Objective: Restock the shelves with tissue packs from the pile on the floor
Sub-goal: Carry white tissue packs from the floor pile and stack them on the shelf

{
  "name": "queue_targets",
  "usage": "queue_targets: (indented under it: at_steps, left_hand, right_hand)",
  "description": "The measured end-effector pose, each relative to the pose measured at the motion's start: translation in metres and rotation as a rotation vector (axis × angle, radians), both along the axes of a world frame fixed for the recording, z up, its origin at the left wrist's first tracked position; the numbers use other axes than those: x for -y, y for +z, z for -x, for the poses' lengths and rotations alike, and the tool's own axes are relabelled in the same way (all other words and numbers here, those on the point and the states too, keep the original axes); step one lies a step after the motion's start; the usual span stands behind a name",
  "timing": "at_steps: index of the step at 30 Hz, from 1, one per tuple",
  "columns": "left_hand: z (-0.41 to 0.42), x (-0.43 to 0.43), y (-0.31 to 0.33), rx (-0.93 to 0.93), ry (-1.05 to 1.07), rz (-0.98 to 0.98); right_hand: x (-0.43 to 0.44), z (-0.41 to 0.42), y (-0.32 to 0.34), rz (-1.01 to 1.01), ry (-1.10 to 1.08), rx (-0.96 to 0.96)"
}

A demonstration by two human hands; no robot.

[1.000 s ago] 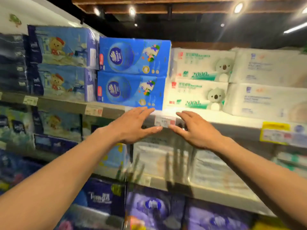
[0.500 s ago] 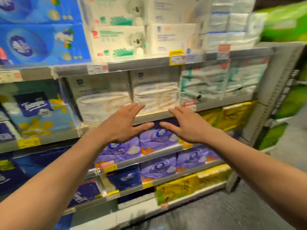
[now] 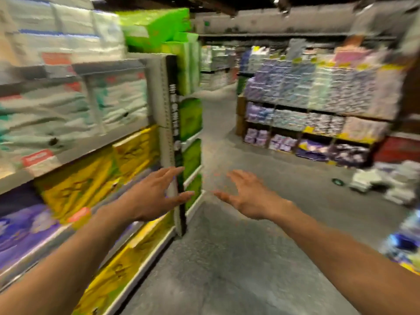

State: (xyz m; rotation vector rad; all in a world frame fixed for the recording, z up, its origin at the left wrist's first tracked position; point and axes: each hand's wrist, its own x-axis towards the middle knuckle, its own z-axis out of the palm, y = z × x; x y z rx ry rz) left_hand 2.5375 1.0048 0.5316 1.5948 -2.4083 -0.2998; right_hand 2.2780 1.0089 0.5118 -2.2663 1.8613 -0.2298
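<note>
Heavily blurred throughout, both hands are seen held out empty near the centre, the left hand (image 3: pixel 154 196) and right hand (image 3: pixel 247 196) side by side with fingers spread and apart. What is probably the pile of white tissue packs (image 3: pixel 386 185) is made out on the floor (image 3: pixel 227 258) at 3 o'clock, well apart from the hands and cut by the right edge. Labels on the shelves (image 3: pixel 75 153) at 9 o'clock cannot be read.

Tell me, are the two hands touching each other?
Apart. The head view shows the left hand and the right hand held open side by side, with a clear gap between their thumbs.
</note>
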Motion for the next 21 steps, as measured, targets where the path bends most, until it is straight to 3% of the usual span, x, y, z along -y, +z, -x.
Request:
queue_targets:
  at_steps: [9, 21]
  left_hand:
    - [0.298, 0.136, -0.013, -0.048, -0.356, -0.03]
    - [0.537, 0.392, -0.034, -0.055, -0.719, -0.062]
  right_hand:
    - [0.05, 0.278, 0.02, -0.06, -0.353, -0.092]
    - [0.214, 0.479, -0.02, -0.048, -0.69, -0.044]
